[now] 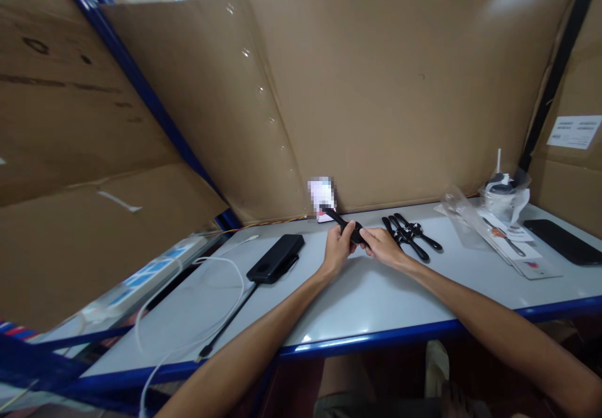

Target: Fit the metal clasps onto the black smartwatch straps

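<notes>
Held out over the middle of the table is a black two-handled tool that looks like a spokeshave [333,215], one handle pointing up and to the left. My left hand [337,249] is closed around its middle, thumb on top. From the other side my right hand [383,249] grips its near end, fingers closed and almost touching the left hand. The fingers cover much of the tool's middle and its other handle. Just right of my hands, several similar black spokeshaves [411,236] lie in a loose pile on the table.
A white table [320,318] has a blue front edge. On the left are a black power bank [276,258], white cables [239,267] and a power strip [150,274]. On the right lie packaged cards [512,249], a cup in plastic [501,195] and a black phone [564,240]. Cardboard [376,92] walls the back.
</notes>
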A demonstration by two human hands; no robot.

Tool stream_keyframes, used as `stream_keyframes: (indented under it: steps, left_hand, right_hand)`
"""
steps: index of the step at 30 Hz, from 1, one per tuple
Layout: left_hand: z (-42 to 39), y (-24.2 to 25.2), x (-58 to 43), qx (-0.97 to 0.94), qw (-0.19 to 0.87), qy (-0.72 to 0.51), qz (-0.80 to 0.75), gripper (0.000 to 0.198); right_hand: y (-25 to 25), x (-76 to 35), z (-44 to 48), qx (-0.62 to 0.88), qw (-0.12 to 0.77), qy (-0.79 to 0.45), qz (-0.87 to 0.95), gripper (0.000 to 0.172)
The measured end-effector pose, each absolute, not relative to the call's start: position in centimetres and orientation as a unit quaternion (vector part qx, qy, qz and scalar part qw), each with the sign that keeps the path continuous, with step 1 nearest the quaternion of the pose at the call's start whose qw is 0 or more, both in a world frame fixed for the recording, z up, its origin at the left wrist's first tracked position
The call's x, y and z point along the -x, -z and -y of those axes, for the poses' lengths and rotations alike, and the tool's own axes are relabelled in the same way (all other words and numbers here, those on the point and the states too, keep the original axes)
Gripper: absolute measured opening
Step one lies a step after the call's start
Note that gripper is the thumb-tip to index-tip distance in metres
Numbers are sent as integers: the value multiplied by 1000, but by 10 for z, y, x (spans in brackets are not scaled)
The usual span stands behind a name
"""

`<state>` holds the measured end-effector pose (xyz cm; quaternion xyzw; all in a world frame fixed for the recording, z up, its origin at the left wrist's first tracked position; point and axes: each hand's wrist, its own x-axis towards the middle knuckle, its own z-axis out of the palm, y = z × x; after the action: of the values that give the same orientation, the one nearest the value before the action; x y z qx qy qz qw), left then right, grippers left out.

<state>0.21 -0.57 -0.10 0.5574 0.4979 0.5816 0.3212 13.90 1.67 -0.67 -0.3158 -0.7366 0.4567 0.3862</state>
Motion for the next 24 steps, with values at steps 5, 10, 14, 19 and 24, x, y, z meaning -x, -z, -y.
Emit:
stream_keyframes:
  steps: [5,10,14,19,24]
  left_hand:
    - [6,1,0,-555,315,-588,-497,43]
    - [8,-3,-1,-544,330,-587,-501,39]
    - [7,-4,-3,-534,329,-595,-502,36]
    - [4,-1,-1,-525,314,-604,-511,37]
    - [3,0,0,-524,318,-602,-512,37]
  right_hand:
    - [0,-141,-10,292,339,-585,676,47]
    - [-6,-144,-6,274,293,-664,631,45]
    - [-6,-141,-4,280,305,-676,609,45]
    - [-2,-134,-1,316,347,-637,611,48]
    - [4,-132,-3,328,376,-572,651,48]
